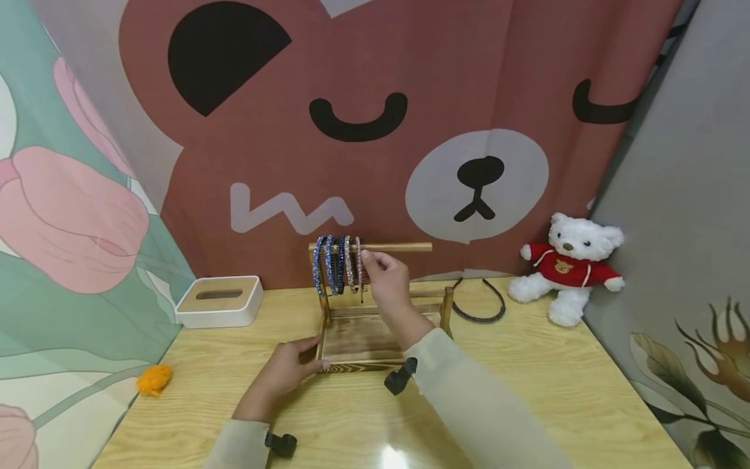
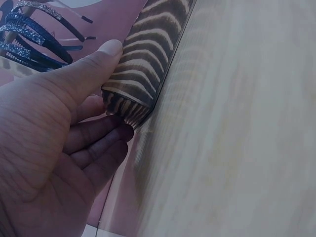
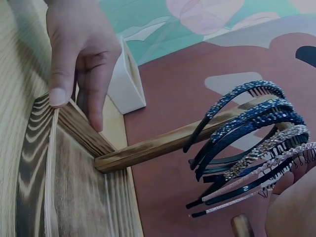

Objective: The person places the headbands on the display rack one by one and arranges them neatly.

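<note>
A wooden rack [image 1: 363,339] with a tray base and a raised rod [image 1: 410,247] stands on the table. Several glittery headbands [image 3: 247,118] in blue, silver and pink hang along the rod. My right hand [image 1: 389,286] is up at the rod, its thumb and forefinger pinching the pink headband [image 1: 359,264], the rightmost one in the head view. Low at the front left, my left hand [image 1: 287,368] grips the rack's corner. Its thumb [image 2: 111,48] lies on the striped front board [image 2: 143,54], with the other fingers curled around the end.
A dark headband [image 1: 480,319] lies on the table right of the rack, near a white teddy bear [image 1: 571,260] in a red top. At the back left sits a white tissue box [image 1: 219,316] with a wooden lid. An orange fuzzy item [image 1: 154,379] lies by the left edge.
</note>
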Demonstrator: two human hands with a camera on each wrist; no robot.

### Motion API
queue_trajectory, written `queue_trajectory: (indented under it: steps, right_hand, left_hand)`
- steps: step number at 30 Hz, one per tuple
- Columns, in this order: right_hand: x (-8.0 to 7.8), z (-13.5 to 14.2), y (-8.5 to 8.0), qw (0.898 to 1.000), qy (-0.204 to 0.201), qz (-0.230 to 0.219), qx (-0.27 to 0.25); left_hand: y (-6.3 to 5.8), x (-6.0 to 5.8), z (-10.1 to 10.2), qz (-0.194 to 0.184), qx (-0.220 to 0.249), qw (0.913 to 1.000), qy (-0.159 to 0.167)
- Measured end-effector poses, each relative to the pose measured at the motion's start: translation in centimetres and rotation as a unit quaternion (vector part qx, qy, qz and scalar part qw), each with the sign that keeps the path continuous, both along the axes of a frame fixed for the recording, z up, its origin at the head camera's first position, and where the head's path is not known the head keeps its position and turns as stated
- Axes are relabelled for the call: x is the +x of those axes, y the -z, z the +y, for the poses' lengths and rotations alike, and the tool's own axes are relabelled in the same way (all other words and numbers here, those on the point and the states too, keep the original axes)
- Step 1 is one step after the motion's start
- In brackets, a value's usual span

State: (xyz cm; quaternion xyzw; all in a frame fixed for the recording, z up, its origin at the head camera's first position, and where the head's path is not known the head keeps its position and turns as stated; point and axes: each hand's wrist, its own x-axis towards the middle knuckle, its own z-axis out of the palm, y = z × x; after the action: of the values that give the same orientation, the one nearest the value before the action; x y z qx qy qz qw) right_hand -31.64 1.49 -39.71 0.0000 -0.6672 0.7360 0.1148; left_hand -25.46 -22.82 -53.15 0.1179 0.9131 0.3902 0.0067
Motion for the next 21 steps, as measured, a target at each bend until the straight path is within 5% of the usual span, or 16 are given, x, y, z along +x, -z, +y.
queue_trajectory:
  steps: [9, 21]
  right_hand:
    - [-0.2, -0.4, 0.2, 1.000, 0.001, 0.006, -0.008]
    - [0.4, 1.1, 1.4, 0.997, -0.024, -0.016, 0.074]
  left_hand:
    - [0.2, -0.1, 0.0, -0.005, 0.013, 0.9999, 0.004]
    - [0.2, -0.2, 0.0, 0.002, -0.001, 1.0000, -0.003]
